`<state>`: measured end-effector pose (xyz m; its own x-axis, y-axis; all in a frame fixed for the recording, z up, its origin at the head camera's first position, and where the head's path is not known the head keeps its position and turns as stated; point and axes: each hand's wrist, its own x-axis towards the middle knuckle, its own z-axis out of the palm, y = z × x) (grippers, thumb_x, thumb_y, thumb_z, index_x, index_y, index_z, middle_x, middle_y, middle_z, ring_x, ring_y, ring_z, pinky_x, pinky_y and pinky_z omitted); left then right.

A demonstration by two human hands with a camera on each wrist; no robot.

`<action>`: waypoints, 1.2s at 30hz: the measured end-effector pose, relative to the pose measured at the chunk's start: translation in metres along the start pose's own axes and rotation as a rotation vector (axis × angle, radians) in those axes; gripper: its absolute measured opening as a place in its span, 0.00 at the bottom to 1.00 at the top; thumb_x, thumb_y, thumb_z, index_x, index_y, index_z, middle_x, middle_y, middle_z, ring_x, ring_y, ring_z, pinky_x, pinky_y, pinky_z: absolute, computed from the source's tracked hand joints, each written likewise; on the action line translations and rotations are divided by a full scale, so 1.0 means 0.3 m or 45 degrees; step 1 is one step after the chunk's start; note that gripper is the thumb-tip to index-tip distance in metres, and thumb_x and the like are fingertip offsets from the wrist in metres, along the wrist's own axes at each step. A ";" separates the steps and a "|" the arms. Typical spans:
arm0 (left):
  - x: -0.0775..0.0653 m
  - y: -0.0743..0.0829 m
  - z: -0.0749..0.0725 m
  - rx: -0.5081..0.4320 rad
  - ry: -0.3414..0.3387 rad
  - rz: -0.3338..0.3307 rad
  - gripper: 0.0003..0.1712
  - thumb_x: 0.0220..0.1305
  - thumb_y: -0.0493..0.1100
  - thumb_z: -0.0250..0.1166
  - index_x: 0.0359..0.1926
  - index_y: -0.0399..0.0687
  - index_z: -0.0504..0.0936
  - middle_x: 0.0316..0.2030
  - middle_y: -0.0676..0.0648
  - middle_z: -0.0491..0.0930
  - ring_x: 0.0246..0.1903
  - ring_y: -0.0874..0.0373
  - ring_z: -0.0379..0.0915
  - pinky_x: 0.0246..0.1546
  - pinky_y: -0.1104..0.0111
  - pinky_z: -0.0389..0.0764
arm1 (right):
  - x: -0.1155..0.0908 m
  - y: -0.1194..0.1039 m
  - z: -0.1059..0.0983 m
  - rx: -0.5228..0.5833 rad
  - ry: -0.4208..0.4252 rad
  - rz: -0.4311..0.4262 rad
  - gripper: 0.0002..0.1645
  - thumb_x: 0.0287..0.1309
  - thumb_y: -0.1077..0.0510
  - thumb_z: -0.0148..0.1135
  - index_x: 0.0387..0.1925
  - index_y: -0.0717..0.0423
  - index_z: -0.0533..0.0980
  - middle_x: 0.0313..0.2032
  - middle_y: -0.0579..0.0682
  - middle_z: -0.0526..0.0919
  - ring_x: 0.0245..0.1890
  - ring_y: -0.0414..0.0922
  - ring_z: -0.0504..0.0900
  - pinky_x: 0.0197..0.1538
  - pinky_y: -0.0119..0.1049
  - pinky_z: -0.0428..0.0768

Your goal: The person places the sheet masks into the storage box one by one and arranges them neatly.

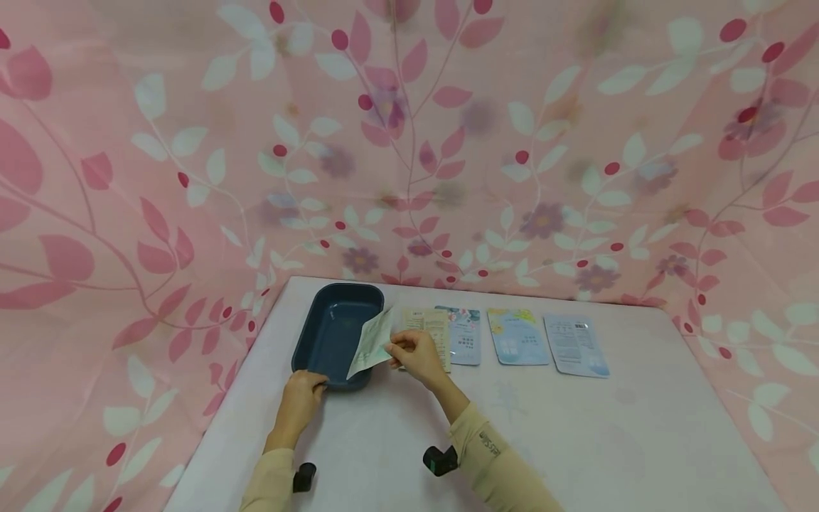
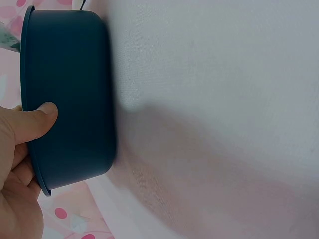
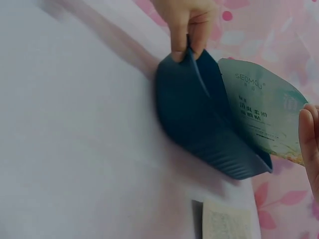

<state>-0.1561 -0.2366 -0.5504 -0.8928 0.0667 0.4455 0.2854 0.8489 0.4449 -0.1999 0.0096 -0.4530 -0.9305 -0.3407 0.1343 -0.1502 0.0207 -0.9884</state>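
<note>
A dark blue rectangular basin stands at the left of the table. My left hand pinches its near rim, thumb on the outer wall and fingers over the inside. In my right hand is a pale green face mask packet, pinched at one edge and tilted over the right side of the basin. Its printed front faces the right wrist camera, partly below the basin's rim in that view. Beside the right hand lies a cream packet, partly covered by it.
To the right, a row of flat packets lies on the white tablecloth: a blue floral one, a blue and yellow one and a pale blue one. Pink floral cloth hangs behind the table and at both sides.
</note>
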 end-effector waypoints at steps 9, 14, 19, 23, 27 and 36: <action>0.000 -0.007 0.004 -0.003 -0.010 -0.016 0.07 0.43 0.24 0.69 0.25 0.37 0.85 0.26 0.42 0.83 0.35 0.41 0.77 0.45 0.49 0.75 | -0.008 0.039 0.033 -0.019 0.086 0.039 0.09 0.54 0.75 0.57 0.35 0.84 0.73 0.30 0.78 0.77 0.25 0.68 0.80 0.32 0.55 0.80; -0.001 -0.008 0.004 -0.003 -0.010 -0.010 0.07 0.43 0.25 0.69 0.26 0.36 0.85 0.26 0.42 0.84 0.34 0.42 0.78 0.46 0.49 0.75 | -0.003 0.074 0.056 -0.012 0.153 0.031 0.09 0.52 0.77 0.56 0.35 0.86 0.72 0.28 0.79 0.77 0.25 0.72 0.79 0.30 0.56 0.79; -0.001 -0.006 0.005 -0.004 -0.004 0.001 0.07 0.43 0.24 0.69 0.26 0.35 0.85 0.25 0.42 0.83 0.33 0.42 0.78 0.46 0.49 0.75 | 0.012 0.109 0.083 0.003 0.203 0.040 0.09 0.51 0.78 0.56 0.34 0.87 0.72 0.27 0.79 0.77 0.25 0.74 0.77 0.29 0.59 0.78; 0.000 -0.004 0.006 -0.002 0.005 0.005 0.07 0.42 0.24 0.69 0.26 0.36 0.85 0.25 0.42 0.83 0.33 0.43 0.78 0.46 0.49 0.75 | 0.042 0.181 0.109 -0.032 0.223 0.056 0.07 0.49 0.77 0.59 0.32 0.83 0.74 0.25 0.75 0.79 0.23 0.70 0.80 0.25 0.49 0.81; -0.001 -0.004 0.008 0.006 0.034 0.028 0.08 0.41 0.23 0.69 0.25 0.36 0.85 0.24 0.43 0.83 0.31 0.43 0.77 0.44 0.49 0.75 | 0.058 0.216 0.136 -0.075 0.222 0.061 0.05 0.48 0.76 0.60 0.30 0.80 0.75 0.23 0.71 0.80 0.21 0.65 0.81 0.22 0.41 0.81; 0.001 -0.003 0.005 -0.014 -0.014 -0.026 0.07 0.43 0.24 0.69 0.26 0.37 0.85 0.25 0.42 0.83 0.35 0.41 0.77 0.46 0.49 0.75 | 0.063 0.203 0.178 -0.176 0.194 0.095 0.04 0.50 0.75 0.60 0.29 0.78 0.76 0.22 0.70 0.80 0.19 0.60 0.82 0.20 0.35 0.80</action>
<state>-0.1572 -0.2366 -0.5519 -0.9022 0.0550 0.4278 0.2708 0.8442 0.4625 -0.2088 -0.0457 -0.5144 -0.9790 -0.1875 0.0804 -0.1134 0.1728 -0.9784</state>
